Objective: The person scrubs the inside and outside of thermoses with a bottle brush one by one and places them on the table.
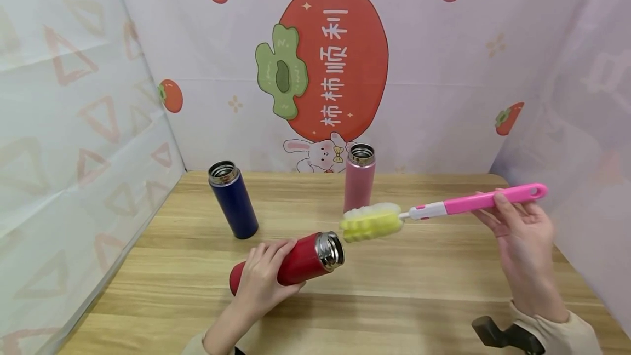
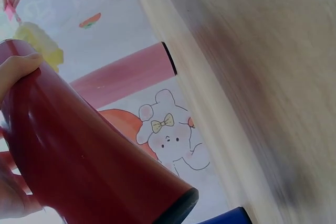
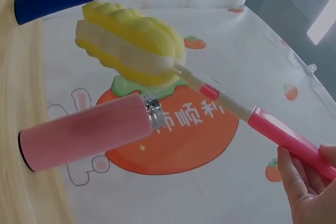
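Observation:
My left hand grips a red thermos bottle round its body, tilted with its uncapped steel mouth up to the right. In the left wrist view, the thumb lies over the red bottle. My right hand holds a bottle brush by its pink handle, thumb on top and fingers beneath. The yellow and white sponge head points left, just above and right of the red bottle's mouth, apart from it. The right wrist view shows the brush's sponge head outside any bottle.
An uncapped blue bottle stands at the back left of the wooden table. Behind the brush stands an uncapped pink bottle. Printed cloth hangs behind the table and along both sides.

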Demonstrator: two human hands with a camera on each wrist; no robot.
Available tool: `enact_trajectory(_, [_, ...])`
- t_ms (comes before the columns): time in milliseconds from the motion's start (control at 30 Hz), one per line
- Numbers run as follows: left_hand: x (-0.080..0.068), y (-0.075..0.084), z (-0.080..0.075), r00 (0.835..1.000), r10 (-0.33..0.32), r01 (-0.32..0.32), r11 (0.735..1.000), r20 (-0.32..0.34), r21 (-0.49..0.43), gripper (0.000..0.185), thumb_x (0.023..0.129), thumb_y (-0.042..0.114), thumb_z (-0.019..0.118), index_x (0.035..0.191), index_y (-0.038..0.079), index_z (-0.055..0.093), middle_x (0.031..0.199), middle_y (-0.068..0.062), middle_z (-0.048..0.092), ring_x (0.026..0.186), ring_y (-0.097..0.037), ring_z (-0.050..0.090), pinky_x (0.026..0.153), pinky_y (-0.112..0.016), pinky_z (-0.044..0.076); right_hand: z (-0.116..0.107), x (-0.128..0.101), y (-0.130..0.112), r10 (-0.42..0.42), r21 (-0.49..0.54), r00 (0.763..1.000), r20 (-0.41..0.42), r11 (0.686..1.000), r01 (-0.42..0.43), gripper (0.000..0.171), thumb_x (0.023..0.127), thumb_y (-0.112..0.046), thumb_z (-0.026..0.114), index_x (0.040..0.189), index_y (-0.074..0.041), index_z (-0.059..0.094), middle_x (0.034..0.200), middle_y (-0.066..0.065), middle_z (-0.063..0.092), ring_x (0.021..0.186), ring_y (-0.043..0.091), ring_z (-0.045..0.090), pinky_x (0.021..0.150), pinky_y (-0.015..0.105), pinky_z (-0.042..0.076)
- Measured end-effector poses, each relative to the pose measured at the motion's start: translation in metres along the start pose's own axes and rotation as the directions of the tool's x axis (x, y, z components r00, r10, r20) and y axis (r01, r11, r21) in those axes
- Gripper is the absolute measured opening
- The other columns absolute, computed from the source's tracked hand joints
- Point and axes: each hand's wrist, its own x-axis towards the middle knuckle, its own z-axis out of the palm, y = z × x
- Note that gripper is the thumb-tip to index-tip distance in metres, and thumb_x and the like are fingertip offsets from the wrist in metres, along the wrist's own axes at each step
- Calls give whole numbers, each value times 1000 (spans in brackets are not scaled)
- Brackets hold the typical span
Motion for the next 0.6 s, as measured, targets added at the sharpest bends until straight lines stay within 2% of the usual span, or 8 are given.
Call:
enact_trajectory(133, [2,2,0,1000,23,-23,1000,-12,1,73,44,30,83,110,10,57,98,-3,59,79,-19,50,65,-33,39,5,0,6,21,-73,1000,-3,997,-21,14,85,11,46,97,9,52,85,19,64,77,26,65,69,38,48])
enact_trajectory(267, [4,4,0,999,38,-38,999,-10,7,74,44,30,83,110,9,57,98,-3,59,79,-19,50,64,-32,38,10,0,10,13,-100,1000,-1,995,-13,14,85,10,47,98,8,52,85,19,64,78,26,65,69,37,48])
enact_trajectory(600, [6,8,1,999,25,-26,999,37,39,71,47,35,82,109,10,58,98,-1,59,78,-17,50,66,-31,38,15,0,14,-10,-12,1000,9,1000,10,14,85,12,44,97,11,52,82,20,63,80,29,64,71,40,45])
